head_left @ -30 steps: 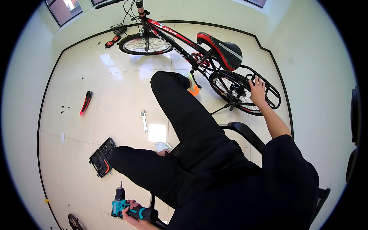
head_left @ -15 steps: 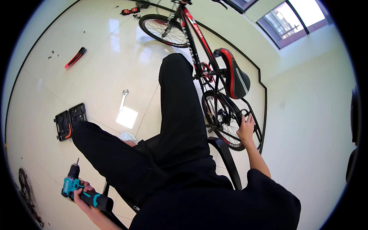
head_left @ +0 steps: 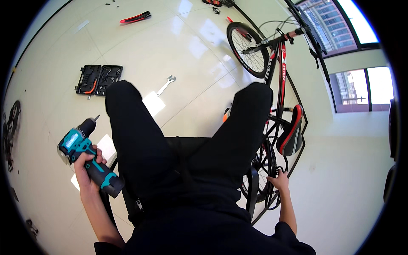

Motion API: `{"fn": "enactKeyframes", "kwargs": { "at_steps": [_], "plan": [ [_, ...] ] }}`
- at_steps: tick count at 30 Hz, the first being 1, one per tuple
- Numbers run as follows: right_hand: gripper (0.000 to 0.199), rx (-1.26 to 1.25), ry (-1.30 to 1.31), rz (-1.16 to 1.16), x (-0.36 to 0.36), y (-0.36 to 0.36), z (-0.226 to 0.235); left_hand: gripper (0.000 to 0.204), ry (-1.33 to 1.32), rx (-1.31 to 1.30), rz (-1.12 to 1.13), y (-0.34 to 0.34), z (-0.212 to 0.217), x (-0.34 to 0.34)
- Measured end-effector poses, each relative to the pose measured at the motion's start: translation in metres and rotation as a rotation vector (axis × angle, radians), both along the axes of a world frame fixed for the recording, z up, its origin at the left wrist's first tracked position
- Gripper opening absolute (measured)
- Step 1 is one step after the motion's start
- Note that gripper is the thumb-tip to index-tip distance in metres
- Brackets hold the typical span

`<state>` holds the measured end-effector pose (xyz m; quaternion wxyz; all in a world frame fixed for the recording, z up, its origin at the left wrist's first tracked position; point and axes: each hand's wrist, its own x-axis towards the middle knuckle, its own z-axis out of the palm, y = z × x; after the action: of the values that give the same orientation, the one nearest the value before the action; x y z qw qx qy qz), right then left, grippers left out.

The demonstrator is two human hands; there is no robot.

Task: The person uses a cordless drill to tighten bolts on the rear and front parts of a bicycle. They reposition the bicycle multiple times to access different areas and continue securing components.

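Observation:
My left hand (head_left: 88, 163) is wrapped round the grip of a teal and black cordless drill (head_left: 76, 142). A bit sticks out of its chuck, pointing up and to the right. At my right side stands a black and red bicycle (head_left: 282, 76), its saddle (head_left: 292, 136) in front of my right hand (head_left: 280, 182). That hand is closed on the black tubing of the rear rack (head_left: 286, 165), over the back wheel. Its fingertips are partly hidden, so the exact grip is hard to make out.
On the tiled floor lie an adjustable wrench (head_left: 166, 85), an open black tool case (head_left: 98, 80) and a red and black mudguard (head_left: 136, 18). Dark bike parts (head_left: 12, 131) lie at the far left. A chair armrest (head_left: 252, 191) stands between my leg and the bicycle.
The view has turned, so floor items and bicycle shift rightward. My knees have drawn level. The drill now sits higher in view and tilts further right; my right hand stays at the rack.

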<state>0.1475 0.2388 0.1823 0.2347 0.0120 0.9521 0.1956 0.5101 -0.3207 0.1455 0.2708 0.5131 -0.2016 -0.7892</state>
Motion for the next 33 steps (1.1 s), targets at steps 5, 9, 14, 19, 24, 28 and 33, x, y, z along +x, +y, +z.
{"fn": "enactKeyframes", "kwargs": {
  "at_steps": [5, 9, 14, 19, 24, 28, 33],
  "plan": [
    [0.072, -0.047, -0.003, -0.002, 0.006, 0.012, -0.002, 0.031, 0.034, -0.028, -0.012, 0.002, 0.005, -0.007],
    [0.065, -0.036, -0.086, 0.000, -0.006, 0.016, -0.003, 0.034, 0.054, -0.099, -0.080, 0.002, 0.006, -0.004],
    [0.037, -0.598, 0.250, 0.337, -0.010, -0.140, 0.059, 0.040, 0.105, -0.208, -0.224, 0.010, 0.024, -0.051],
    [0.041, -1.111, -0.109, 0.758, -0.017, -0.299, 0.044, 0.044, 0.289, -0.301, -0.440, 0.027, 0.049, -0.149],
    [0.044, -1.138, -0.758, 0.869, -0.046, -0.386, 0.000, 0.039, 0.469, -0.225, -0.586, 0.040, 0.049, -0.239],
    [0.037, -1.022, -0.540, 0.737, -0.109, -0.423, -0.077, 0.035, 0.538, -0.173, -0.677, 0.021, 0.030, -0.299],
    [0.039, -1.115, -0.607, 0.538, -0.178, -0.478, -0.133, 0.032, 0.434, -0.283, -0.707, 0.014, 0.017, -0.402]
  ]
}}
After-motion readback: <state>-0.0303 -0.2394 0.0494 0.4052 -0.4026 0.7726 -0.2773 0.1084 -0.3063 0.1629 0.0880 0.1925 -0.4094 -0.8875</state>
